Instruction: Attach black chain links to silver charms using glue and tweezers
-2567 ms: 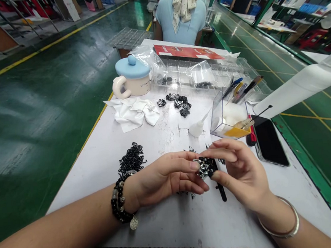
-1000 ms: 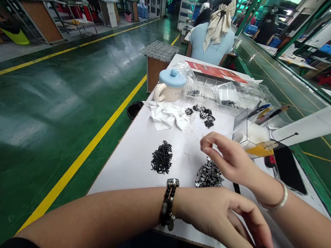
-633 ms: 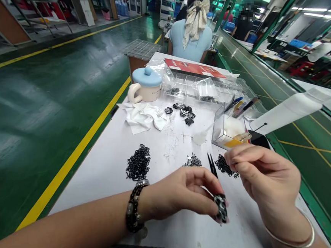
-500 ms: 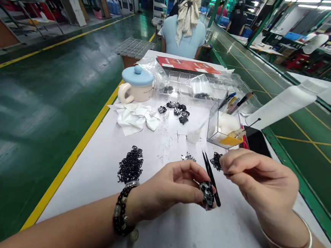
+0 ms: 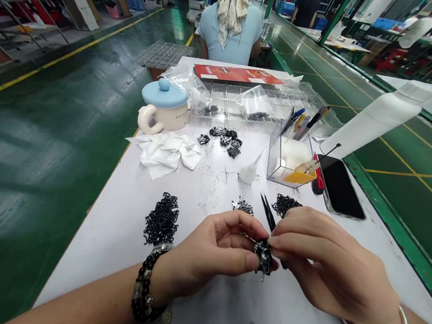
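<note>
My left hand [image 5: 222, 246], with a beaded bracelet at the wrist, grips a small black-and-silver mechanical part [image 5: 263, 256] between thumb and fingers. My right hand [image 5: 320, 253] is closed in a pinch against the right side of that part; whatever its fingertips hold is hidden. Black tweezers [image 5: 268, 213] lie on the table just behind, partly covered by my right hand. Beyond my hands are a small heap of silver metal pieces [image 5: 242, 206] and a heap of black pieces [image 5: 285, 204]. A larger pile of black hook-shaped pieces [image 5: 161, 219] lies to the left.
Several similar parts [image 5: 226, 137] sit mid-table. A lidded mug [image 5: 168, 106], white cloth [image 5: 168, 153] and clear plastic trays [image 5: 229, 98] stand farther back. On the right are a pen box [image 5: 289, 161], a white dropper bottle [image 5: 247, 174] and a phone [image 5: 340, 187]. A person [image 5: 231, 28] sits ahead.
My right hand has moved left, from beside the black heap to the part in my left hand. The part is tilted a little differently. The view has shifted slightly.
</note>
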Tool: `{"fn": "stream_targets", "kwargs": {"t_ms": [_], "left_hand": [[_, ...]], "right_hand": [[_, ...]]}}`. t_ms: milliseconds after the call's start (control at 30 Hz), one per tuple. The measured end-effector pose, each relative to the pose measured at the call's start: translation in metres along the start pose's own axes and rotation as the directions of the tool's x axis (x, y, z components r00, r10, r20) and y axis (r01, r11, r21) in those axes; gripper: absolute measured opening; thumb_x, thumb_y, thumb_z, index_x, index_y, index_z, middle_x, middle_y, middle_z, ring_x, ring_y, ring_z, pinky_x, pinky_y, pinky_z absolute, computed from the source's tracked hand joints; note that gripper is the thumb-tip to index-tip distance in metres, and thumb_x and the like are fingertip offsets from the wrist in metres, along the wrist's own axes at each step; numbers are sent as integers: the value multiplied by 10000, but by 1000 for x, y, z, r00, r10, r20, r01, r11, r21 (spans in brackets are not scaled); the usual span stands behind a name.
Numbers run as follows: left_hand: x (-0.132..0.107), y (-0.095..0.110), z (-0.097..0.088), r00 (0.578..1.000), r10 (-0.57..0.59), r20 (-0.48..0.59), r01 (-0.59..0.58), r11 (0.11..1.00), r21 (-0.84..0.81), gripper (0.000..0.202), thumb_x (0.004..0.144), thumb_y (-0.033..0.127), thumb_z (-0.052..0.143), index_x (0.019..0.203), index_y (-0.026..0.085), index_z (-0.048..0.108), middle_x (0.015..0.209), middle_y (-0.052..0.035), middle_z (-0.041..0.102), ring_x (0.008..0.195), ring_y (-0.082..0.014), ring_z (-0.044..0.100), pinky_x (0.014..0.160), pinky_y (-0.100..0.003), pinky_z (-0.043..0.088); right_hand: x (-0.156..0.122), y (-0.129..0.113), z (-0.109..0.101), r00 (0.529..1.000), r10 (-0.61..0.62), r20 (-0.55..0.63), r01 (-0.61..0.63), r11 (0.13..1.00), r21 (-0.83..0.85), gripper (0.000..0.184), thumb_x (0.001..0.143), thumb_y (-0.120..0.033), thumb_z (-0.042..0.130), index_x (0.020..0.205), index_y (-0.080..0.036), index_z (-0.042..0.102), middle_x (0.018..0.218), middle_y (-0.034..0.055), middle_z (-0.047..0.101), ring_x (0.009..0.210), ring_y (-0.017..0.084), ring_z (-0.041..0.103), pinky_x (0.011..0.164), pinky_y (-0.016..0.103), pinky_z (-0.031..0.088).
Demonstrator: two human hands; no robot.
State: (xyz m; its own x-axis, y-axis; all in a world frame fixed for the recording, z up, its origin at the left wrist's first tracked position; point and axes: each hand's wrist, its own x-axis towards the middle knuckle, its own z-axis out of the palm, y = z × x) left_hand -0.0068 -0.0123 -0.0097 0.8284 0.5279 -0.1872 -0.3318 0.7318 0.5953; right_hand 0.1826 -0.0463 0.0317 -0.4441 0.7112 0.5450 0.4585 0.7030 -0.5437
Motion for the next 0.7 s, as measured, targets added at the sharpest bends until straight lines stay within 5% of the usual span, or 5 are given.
{"fn": "stream_targets", "kwargs": {"t_ms": [300, 467, 700], "left_hand": [[-3, 0, 0, 993, -77, 91, 84, 994, -73, 315, 676, 180, 788, 950, 134, 641, 829, -49, 709, 801, -138, 678, 771, -244, 478], [-3, 0, 1, 991, -82, 103, 89, 994, -70, 301, 671, 186, 792, 932, 139, 649, 814, -47, 711, 796, -148, 690, 773, -253, 492], [-3, -2, -4, 992, -22, 124, 25, 1000, -19, 241, 698, 135, 757, 918, 171, 668, 898, -35, 684, 838, -166, 682, 777, -291, 498]], "right_hand": [[-12, 1, -6, 993, -85, 77, 82, 996, 36, 419, 741, 34, 586, 1124, -134, 572, 916, 92, 667, 832, 185, 580, 704, 361, 498], [-4, 3, -3, 997, -71, 17, 69, 991, 113, 315, 773, -10, 589, 1050, -159, 613, 824, 75, 670, 738, 169, 595, 652, 344, 508], [4, 11, 6, 983, 180, 38, -178, 878, 444, 72, 774, -164, 683, 830, -182, 641, 684, 6, 579, 643, 117, 553, 573, 269, 486]]}}
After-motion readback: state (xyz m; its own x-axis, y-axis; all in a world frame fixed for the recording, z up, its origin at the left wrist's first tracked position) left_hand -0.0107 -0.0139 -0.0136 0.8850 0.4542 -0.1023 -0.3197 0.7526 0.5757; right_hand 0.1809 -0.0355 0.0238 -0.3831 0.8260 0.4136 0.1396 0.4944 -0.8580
